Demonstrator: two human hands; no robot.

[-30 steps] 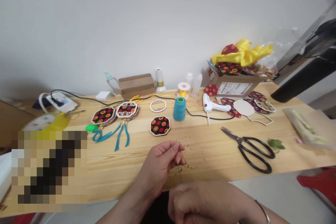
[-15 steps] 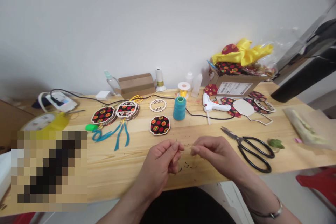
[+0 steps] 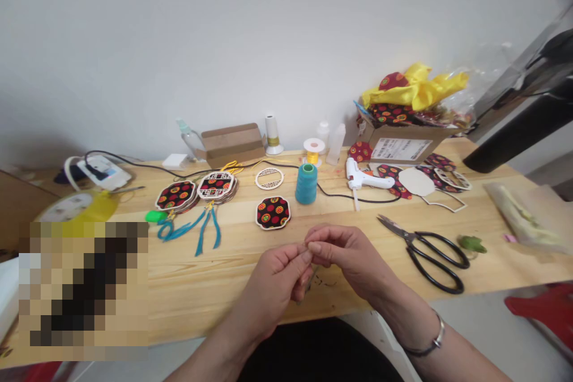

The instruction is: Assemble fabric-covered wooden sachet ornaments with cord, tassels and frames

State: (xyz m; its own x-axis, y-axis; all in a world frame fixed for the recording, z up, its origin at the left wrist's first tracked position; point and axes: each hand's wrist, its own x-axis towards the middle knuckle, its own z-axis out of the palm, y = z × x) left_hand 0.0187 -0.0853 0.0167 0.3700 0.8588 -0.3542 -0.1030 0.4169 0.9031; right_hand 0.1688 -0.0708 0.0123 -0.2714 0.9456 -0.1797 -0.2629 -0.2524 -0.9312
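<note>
My left hand point(image 3: 284, 271) and my right hand point(image 3: 342, 256) meet fingertip to fingertip above the front of the wooden table. Both are closed in a pinch. Whatever lies between the fingers is too small or too hidden to name. Just beyond them rests a scallop-edged piece point(image 3: 273, 213) covered in dark floral fabric with a pale rim. Behind it stands a cone of teal thread point(image 3: 306, 184). Black-handled scissors point(image 3: 421, 250) lie beside my right hand, blades partly apart. Small dark scraps point(image 3: 323, 281) are scattered under my hands.
A white glue gun point(image 3: 369, 180) lies behind the scissors. At the back right stands a cardboard box point(image 3: 398, 146) heaped with fabric. To the left are stacked ornaments point(image 3: 217, 186) with teal tails. A black cord point(image 3: 188, 172) crosses the table's rear.
My right hand has moved left, and its fingertips now touch those of my left hand. My left hand has barely moved.
</note>
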